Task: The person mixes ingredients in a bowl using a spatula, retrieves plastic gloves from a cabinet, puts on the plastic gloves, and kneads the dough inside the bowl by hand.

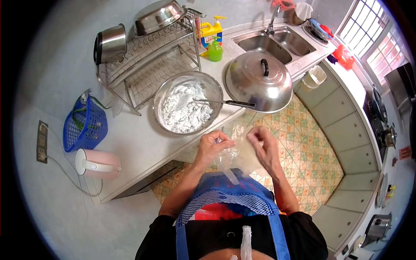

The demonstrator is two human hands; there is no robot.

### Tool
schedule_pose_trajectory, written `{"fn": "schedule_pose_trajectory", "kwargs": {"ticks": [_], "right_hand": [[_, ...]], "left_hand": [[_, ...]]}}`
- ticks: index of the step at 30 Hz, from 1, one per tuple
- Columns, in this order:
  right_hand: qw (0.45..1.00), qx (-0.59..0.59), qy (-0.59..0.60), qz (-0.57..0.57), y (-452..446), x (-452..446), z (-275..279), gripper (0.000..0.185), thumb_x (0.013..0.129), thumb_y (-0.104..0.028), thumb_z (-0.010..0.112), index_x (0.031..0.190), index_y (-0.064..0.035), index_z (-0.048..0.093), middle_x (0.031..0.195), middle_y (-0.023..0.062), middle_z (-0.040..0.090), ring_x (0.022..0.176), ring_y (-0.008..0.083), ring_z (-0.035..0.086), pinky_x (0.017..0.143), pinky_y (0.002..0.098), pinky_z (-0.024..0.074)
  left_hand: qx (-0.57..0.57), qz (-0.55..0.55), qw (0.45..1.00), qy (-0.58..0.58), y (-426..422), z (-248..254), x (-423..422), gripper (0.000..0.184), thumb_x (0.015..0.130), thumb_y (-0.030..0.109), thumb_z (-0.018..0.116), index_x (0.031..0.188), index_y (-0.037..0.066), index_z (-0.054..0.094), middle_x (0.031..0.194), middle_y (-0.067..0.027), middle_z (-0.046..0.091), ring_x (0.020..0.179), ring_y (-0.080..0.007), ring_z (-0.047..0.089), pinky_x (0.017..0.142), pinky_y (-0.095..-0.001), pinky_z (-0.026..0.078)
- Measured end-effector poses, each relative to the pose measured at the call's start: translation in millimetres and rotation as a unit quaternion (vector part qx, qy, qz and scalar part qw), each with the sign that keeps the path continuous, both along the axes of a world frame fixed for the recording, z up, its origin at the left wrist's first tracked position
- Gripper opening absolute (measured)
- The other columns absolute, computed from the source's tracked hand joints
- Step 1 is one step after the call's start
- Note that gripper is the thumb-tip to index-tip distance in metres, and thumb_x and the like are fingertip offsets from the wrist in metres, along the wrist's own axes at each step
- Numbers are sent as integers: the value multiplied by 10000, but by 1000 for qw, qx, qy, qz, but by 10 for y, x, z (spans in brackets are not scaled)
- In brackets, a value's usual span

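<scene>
Thin clear plastic (pixel 234 151), which looks like a disposable glove or bag, hangs in front of the blue apron (pixel 229 184). My left hand (pixel 213 147) pinches it on one side. My right hand (pixel 264 149) has its fingers curled together at the other side, its fingertips partly hidden. Just beyond my left hand, a steel mixing bowl (pixel 195 78) holds a lumpy white floury mixture (pixel 184 110). Across its rim rests a metal utensil with a dark handle (pixel 241 104); its head is buried in the mixture.
A domed steel lid (pixel 277 89) sits by the sink (pixel 264 45), overhanging the counter edge. Behind the bowl stands a dish rack (pixel 151 54) with steel pots. A pink kettle (pixel 106 164) and a blue basket (pixel 89 125) are on the left. Green soap bottle (pixel 215 51) behind.
</scene>
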State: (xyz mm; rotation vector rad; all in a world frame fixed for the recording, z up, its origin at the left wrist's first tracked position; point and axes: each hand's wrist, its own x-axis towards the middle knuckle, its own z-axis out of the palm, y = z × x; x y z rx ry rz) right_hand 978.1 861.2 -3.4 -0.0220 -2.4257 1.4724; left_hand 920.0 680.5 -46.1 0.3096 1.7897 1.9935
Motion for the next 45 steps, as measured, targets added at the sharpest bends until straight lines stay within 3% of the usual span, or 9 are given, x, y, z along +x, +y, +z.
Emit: {"fn": "schedule_pose_trajectory", "kwargs": {"ticks": [3, 5, 11, 19, 21, 27, 34, 43, 45], "right_hand": [[994, -65, -79, 31, -187, 148, -204, 229, 857, -128, 625, 1016, 2, 525, 884, 109, 578, 755, 182, 575, 644, 292, 469], [913, -331, -194, 140, -184, 200, -453, 267, 873, -122, 614, 1091, -11, 507, 967, 52, 568, 863, 118, 547, 757, 259, 452], [894, -409, -133, 128, -236, 344, -722, 261, 861, -56, 615, 1093, -9, 504, 961, 27, 558, 875, 93, 538, 782, 235, 441], [944, -324, -54, -20, -101, 418, -707, 250, 805, -15, 665, 1033, -3, 564, 861, 20, 598, 753, 86, 568, 702, 224, 481], [968, -245, -46, -39, -89, 422, -639, 254, 799, -10, 668, 1031, -3, 565, 875, 21, 608, 746, 84, 566, 706, 221, 478], [999, -24, 22, -9, -152, 423, -524, 291, 757, 53, 661, 1023, -10, 563, 848, 98, 589, 710, 165, 597, 610, 260, 498], [999, 24, 33, 34, -167, 418, -482, 295, 756, 58, 652, 1021, -13, 547, 914, 120, 587, 751, 211, 620, 623, 284, 504], [981, -50, 16, 189, 166, -76, -379, 412, 860, -154, 483, 1256, -43, 484, 1291, 146, 480, 1266, 291, 377, 1055, 403, 276], [932, -99, -159, 309, 258, -172, -484, 479, 856, -264, 475, 1282, -45, 475, 1327, 136, 460, 1356, 296, 262, 1104, 406, 172]], "left_hand": [[10, 12, 999, 34, 72, -89, 43, 55, 780, 47, 694, 781, 30, 642, 728, -21, 638, 691, -63, 584, 646, -184, 446], [63, 24, 992, -105, 121, -148, 116, 57, 788, 52, 688, 779, 30, 636, 726, -10, 631, 686, -59, 575, 634, -182, 444], [107, -22, 992, -63, 136, -186, 303, 93, 792, 88, 694, 822, 32, 627, 687, 28, 579, 653, -38, 534, 589, -164, 424], [9, -52, 994, -93, -70, -42, 271, 156, 810, 146, 679, 914, 33, 649, 787, -21, 638, 700, -60, 576, 611, -191, 451], [-131, -50, 990, 5, -82, 73, 263, 231, 779, 211, 711, 915, 26, 683, 806, -54, 659, 692, -90, 587, 623, -214, 455], [-126, -8, 961, 245, 78, -5, 310, 327, 711, 260, 763, 896, 2, 685, 875, -92, 594, 786, -208, 600, 688, -287, 462], [-68, -59, 988, 129, 79, -28, 290, 140, 799, 118, 675, 857, -5, 642, 856, -67, 604, 783, -148, 591, 694, -266, 459], [-27, -138, 990, 8, 1, -43, 268, 103, 838, 42, 621, 908, -26, 656, 814, -23, 631, 792, -88, 596, 724, -220, 484], [-22, -126, 992, -8, -20, -67, 253, 112, 828, 43, 632, 915, -17, 667, 819, -31, 635, 788, -84, 588, 718, -218, 469]]}}
